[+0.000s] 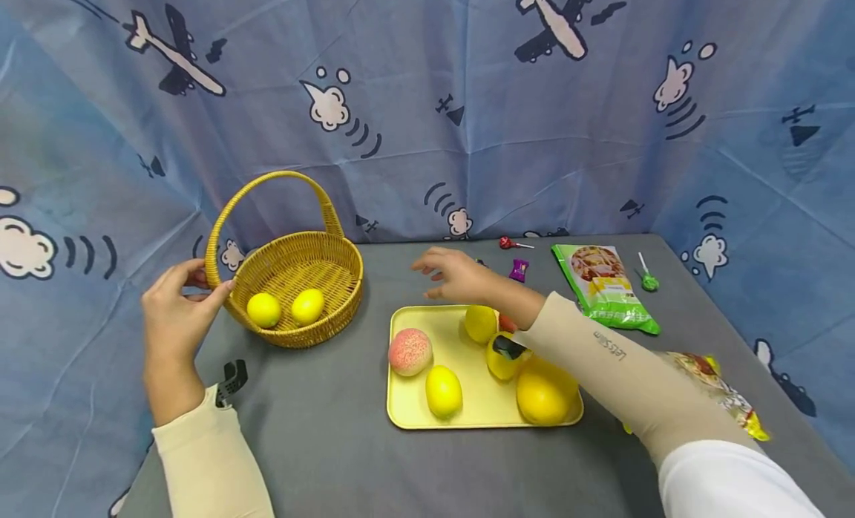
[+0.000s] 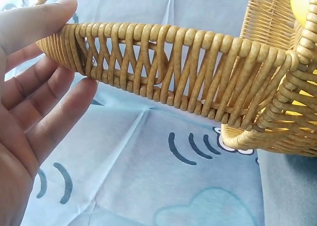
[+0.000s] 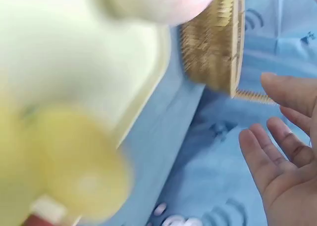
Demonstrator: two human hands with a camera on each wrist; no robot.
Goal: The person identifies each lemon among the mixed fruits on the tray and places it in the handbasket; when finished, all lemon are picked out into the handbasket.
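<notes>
At the left of the gray table (image 1: 320, 436), gripping the handle (image 2: 208, 72) of a yellow wicker basket (image 1: 303, 338) with the left hand (image 1: 175, 310), with the thumb on one edge of the band and the fingers curled along the other (plainest from the left wrist). Inside that basket, near its front wall, two lemons (image 1: 308, 307), slightly apart. Between basket and tray, toward the back, hovering with the right hand (image 1: 461, 274), with fingers released, loosely bent and spread (bare-palmed from the right wrist, beside a blurred foreground).

On the pale yellow tray (image 1: 481, 415), to the right of the basket and apart from it: a peach (image 1: 410, 352) at the left end, an oval lemon (image 1: 444, 392) near the front edge, a round yellow fruit (image 1: 480, 324) toward the back, and a large orange-yellow fruit (image 1: 546, 393) at the right. Beyond the tray, near the curtain (image 1: 401, 43): a red lollipop (image 1: 505, 243) and a purple candy (image 1: 519, 270). Farther right: a green packet (image 1: 604, 288), a green lollipop (image 1: 649, 282) just beside it, and a second packet (image 1: 724, 395), partly hidden by the right sleeve (image 1: 594, 355).
</notes>
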